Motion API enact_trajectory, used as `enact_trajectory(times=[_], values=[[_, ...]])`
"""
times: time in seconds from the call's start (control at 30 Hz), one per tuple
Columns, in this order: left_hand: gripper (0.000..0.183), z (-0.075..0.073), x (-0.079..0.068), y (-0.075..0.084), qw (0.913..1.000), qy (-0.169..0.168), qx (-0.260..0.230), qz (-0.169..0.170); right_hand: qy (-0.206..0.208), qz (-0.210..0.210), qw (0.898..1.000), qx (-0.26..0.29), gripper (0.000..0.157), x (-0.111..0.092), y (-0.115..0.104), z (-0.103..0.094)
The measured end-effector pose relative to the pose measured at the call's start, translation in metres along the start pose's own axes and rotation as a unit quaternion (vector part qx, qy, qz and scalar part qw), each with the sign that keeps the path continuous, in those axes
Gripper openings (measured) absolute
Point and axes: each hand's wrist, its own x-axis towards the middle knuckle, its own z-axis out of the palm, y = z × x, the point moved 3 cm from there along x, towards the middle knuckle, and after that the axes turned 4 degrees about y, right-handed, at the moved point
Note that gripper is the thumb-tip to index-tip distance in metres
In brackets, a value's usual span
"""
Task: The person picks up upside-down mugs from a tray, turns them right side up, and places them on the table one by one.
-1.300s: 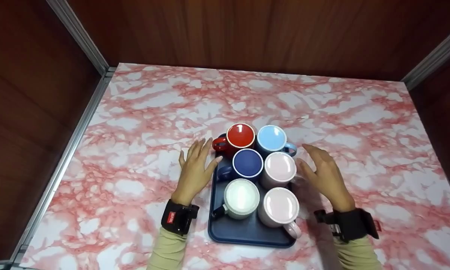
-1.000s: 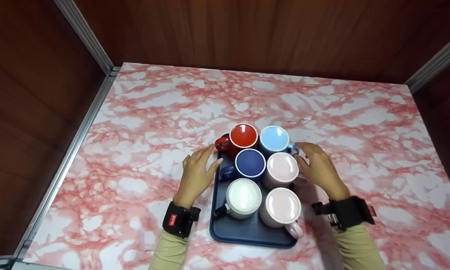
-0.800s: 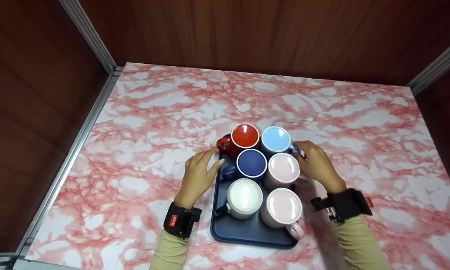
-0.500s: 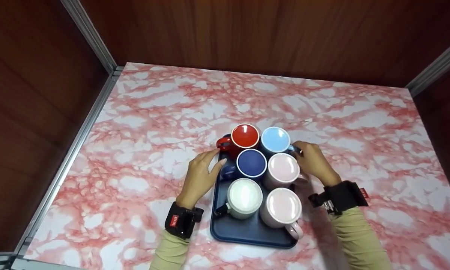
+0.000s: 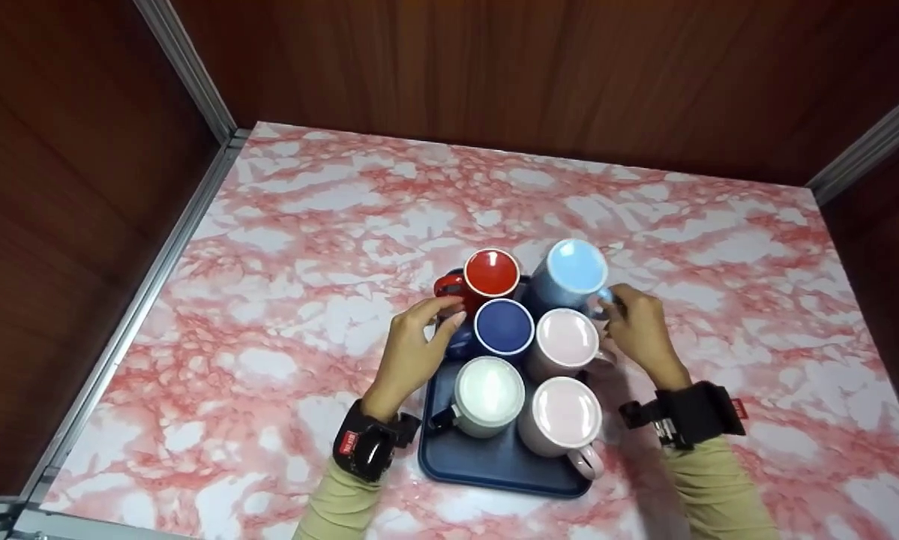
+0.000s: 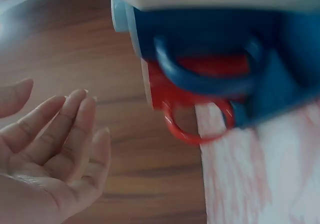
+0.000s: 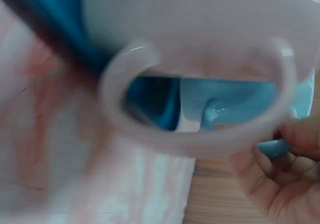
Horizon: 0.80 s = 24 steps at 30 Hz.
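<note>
My right hand [image 5: 642,334] grips the handle of a light blue mug [image 5: 575,268], which is raised and shifted at the far right corner of a dark blue tray [image 5: 486,472]. In the right wrist view, thumb and fingers [image 7: 295,134] pinch that handle, partly hidden behind a pink mug's handle [image 7: 200,139]. My left hand [image 5: 408,349] hovers over the tray's left edge with loosely bent fingers, holding nothing. It is nearest the handles of a red mug [image 5: 492,272] and a dark blue mug [image 5: 503,327]; the left wrist view shows it apart from both handles.
Also on the tray stand a white mug [image 5: 488,394] with a black handle and two pink mugs, a farther one [image 5: 567,337] and a nearer one [image 5: 565,411]. The tray lies on a red-and-white marbled table [image 5: 269,300]. Brown wood-grain panels [image 5: 494,67] rise around it.
My right hand has reached the light blue mug's handle, taken hold and lifted the mug up and to the right. My left hand has drifted rightward over the tray edge.
</note>
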Motion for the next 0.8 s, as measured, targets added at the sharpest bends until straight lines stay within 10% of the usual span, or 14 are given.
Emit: enact_trajectory(times=[0.17,0.4,0.57,0.67,0.8], values=[[0.023,0.01,0.004,0.016,0.9694,-0.054,-0.227,-0.075,0.047,0.076,0.988,0.129,0.006,0.001,-0.028,-0.011],[0.024,0.044,0.006,0.032,0.8639,-0.109,-0.422,-0.253,0.059,0.157,0.926,0.337,0.013,-0.012,-0.073,-0.012],[0.013,0.063,0.005,0.04,0.7916,-0.08,-0.511,-0.325,0.04,0.156,0.908,0.387,0.016,-0.023,-0.093,-0.007],[0.011,0.067,0.004,0.04,0.7748,-0.04,-0.538,-0.329,0.031,0.159,0.874,0.459,0.013,-0.026,-0.098,-0.004],[0.014,0.07,0.002,0.035,0.7665,0.001,-0.549,-0.333,0.014,0.159,0.801,0.577,0.01,-0.027,-0.102,0.0]])
